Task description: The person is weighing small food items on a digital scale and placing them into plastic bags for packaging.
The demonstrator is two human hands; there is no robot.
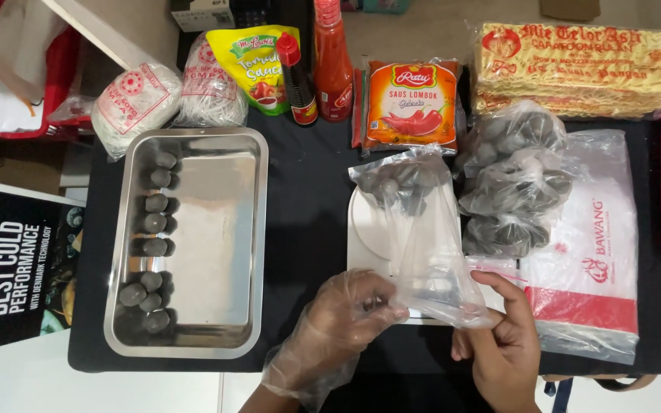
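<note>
The gloved left hand and bare right hand both pinch the clear meatball bag's open mouth, best held wide and level.

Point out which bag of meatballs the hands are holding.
The clear bag lying across the white scale, gripped by both hands; the three others sit knotted, untouched, further right.

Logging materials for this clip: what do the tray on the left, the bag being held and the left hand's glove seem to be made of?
Tray: apparently stainless steel, brushed and reflective. Bag: thin clear plastic film, crinkled and see-through. Glove on the left hand: loose transparent plastic, probably disposable, wrinkled over the fingers.
</note>
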